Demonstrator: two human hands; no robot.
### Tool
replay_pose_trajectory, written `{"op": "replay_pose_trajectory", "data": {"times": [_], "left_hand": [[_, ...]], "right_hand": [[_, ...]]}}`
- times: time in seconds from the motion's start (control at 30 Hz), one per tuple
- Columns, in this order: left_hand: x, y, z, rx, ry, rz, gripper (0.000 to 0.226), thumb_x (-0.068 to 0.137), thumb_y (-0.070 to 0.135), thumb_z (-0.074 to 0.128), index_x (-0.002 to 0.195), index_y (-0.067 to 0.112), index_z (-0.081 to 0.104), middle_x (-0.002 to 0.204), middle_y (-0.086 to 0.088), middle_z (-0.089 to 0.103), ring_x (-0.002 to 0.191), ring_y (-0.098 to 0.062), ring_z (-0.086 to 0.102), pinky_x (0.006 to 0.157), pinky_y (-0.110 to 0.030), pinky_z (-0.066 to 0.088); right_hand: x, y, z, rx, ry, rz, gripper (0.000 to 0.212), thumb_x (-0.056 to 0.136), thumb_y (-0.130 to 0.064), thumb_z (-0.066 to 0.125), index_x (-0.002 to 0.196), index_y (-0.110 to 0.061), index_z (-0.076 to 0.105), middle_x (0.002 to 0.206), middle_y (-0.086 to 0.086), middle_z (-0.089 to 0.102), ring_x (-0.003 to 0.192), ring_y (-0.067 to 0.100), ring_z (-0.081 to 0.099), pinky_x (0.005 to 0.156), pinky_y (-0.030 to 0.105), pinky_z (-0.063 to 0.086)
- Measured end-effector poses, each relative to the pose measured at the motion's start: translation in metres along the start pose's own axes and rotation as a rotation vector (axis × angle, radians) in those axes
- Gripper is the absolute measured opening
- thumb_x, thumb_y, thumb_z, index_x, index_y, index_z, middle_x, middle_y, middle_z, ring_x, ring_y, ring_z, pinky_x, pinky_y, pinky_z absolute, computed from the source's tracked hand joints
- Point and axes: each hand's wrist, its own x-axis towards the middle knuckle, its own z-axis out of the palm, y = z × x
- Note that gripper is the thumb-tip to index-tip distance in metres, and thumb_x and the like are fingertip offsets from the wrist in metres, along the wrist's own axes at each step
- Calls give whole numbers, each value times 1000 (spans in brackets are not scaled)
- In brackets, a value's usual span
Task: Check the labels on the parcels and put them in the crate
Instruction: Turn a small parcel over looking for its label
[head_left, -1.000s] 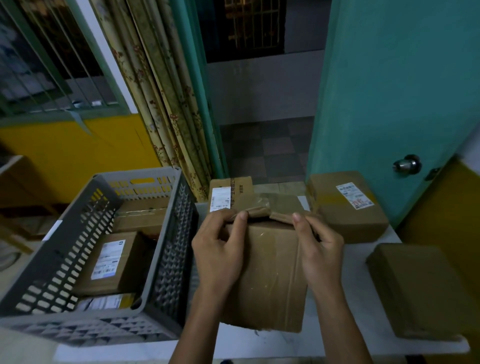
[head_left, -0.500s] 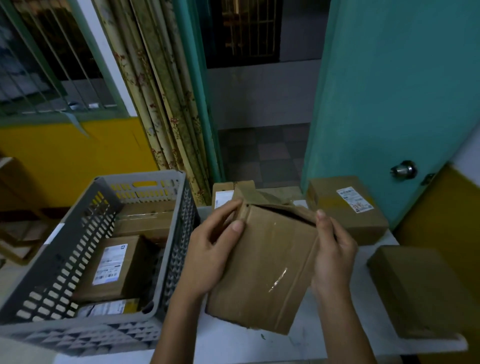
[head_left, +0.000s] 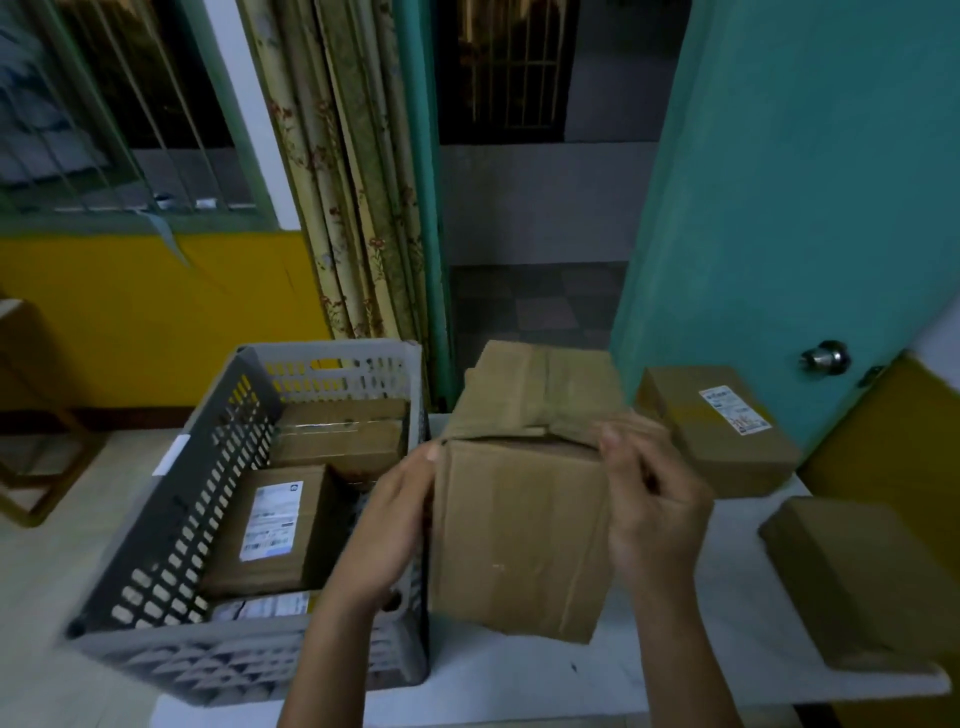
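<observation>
Holding a brown cardboard parcel (head_left: 519, 540) upright between both hands, a person stands at a white table (head_left: 753, 597). The left hand (head_left: 387, 530) lies against the parcel's left side with fingers fairly straight; the right hand (head_left: 654, 504) curls over its top right corner, gripping it. No label shows on the faces turned this way, so the check seems underway, and the next move likely calls for turning the parcel to find its label, then carrying it left over the wall of the grey crate (head_left: 171, 519), which sits just beside it. Labelled boxes (head_left: 270, 530) already cover much of the crate's floor, leaving little room. Two more parcels (head_left: 717, 426) wait on the right.
</observation>
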Motion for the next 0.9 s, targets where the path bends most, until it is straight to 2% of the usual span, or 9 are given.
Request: {"op": "replay_pose_trajectory", "data": {"times": [0.13,0.23,0.3,0.4,0.53,0.63,0.77,0.83,0.9], "left_hand": [[-3,-4,-36,-443,-23,-205,68,85,76,43,126,29,69,128,0,72,121,-16,66,104,-41,46],[-1,-7,-59,-529,-6,-204,64,76,53,74,128,17,69,128,-10,71,121,-26,66,103,-45,48],[0,-14,-75,-671,14,-178,52,65,39,88,109,12,79,113,-15,75,104,-28,73,90,-40,57],[-2,-29,-88,-849,57,-183,29,85,23,61,93,5,82,100,-18,75,85,-26,75,72,-31,62],[-4,-48,-105,-983,122,-162,35,86,22,52,92,4,82,100,-17,76,86,-26,75,73,-32,63],[-4,-50,-119,-1050,109,-119,32,67,27,78,91,7,82,97,-13,77,87,-26,74,75,-32,62],[3,-61,-131,-1106,89,-46,58,49,30,94,102,9,80,109,-12,75,103,-29,69,100,-42,46],[6,-65,-129,-1130,78,-55,53,59,30,89,107,11,79,115,-12,73,111,-31,63,109,-45,37],[7,-64,-125,-1121,90,-76,45,71,30,78,112,12,77,116,-12,73,113,-32,61,105,-45,38]], "right_hand": [[-6,-20,44,-214,-216,-390,19,94,-18,66,88,-5,79,90,1,75,94,13,67,103,40,50],[-13,-31,76,-292,-309,-443,17,92,-19,70,84,-7,79,89,0,77,94,12,65,113,59,39],[-19,-38,100,-322,-371,-449,17,92,-22,71,85,-9,80,91,-2,77,99,12,65,113,61,36],[-28,-48,127,-333,-445,-406,25,92,-35,69,102,-13,78,111,-4,74,118,11,61,116,58,34],[-38,-43,133,-281,-294,-184,45,98,-55,51,122,-22,70,128,-15,62,133,8,51,114,56,39],[-32,-27,126,-440,-86,138,58,95,-65,49,142,-31,49,141,-8,51,137,15,42,110,59,41],[-20,-4,107,-272,-277,712,104,71,-87,57,158,-44,18,163,-5,33,146,24,37,117,53,34],[-20,5,105,54,-376,914,107,61,-89,68,153,-52,28,154,-8,48,135,23,52,112,56,42],[-21,16,106,294,-407,1016,85,70,-72,78,145,-47,47,135,-4,67,122,26,64,104,57,50]]}}
